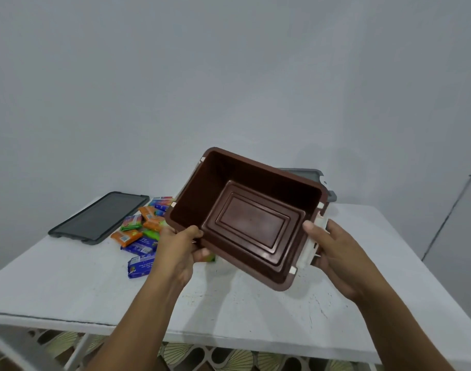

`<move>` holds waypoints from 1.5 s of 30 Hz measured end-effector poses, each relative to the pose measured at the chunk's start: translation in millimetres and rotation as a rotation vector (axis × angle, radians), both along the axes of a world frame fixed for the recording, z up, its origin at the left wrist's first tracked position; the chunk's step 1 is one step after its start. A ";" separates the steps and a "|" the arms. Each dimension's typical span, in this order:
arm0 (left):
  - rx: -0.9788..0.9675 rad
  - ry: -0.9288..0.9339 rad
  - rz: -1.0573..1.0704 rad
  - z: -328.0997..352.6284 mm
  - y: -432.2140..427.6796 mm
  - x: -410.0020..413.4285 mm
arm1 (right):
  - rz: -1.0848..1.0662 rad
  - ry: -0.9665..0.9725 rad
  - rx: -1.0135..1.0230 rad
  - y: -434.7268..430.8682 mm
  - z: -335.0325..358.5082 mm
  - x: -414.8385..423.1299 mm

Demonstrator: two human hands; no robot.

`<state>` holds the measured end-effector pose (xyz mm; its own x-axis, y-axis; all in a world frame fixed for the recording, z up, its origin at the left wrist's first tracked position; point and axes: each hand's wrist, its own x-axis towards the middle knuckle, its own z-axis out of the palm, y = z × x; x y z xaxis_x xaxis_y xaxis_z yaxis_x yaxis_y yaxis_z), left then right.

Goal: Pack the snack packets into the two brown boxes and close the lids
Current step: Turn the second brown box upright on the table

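An empty brown box [251, 223] is lifted above the white table [229, 311] and tilted, its open top facing me. My left hand [179, 247] grips its near-left rim, thumb on the inside. My right hand [326, 243] grips its right end at the white latch [313, 246]. Several snack packets [140, 231] in orange, blue and green lie in a heap on the table left of the box. Behind the held box, the grey lid [306, 175] of a second box shows, most of that box hidden.
A dark grey lid [98, 216] lies flat on the table's far left. The table's front edge runs across the lower view, with patterned floor [202, 357] below. A plain pale wall stands close behind the table.
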<state>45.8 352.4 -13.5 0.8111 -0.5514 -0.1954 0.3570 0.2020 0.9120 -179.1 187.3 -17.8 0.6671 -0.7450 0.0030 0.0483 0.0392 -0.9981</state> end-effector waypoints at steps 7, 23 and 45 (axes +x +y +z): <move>-0.052 -0.090 0.031 20.8 8.9 22.3 | 0.000 -0.193 -0.015 -3.2 20.2 -8.6; 0.381 -0.576 -0.172 18.0 12.0 37.6 | -0.155 -0.049 -0.003 -31.1 0.5 -30.4; 0.494 -0.289 -0.258 -83.0 10.5 13.5 | -0.384 0.342 0.107 -45.0 -70.5 -25.8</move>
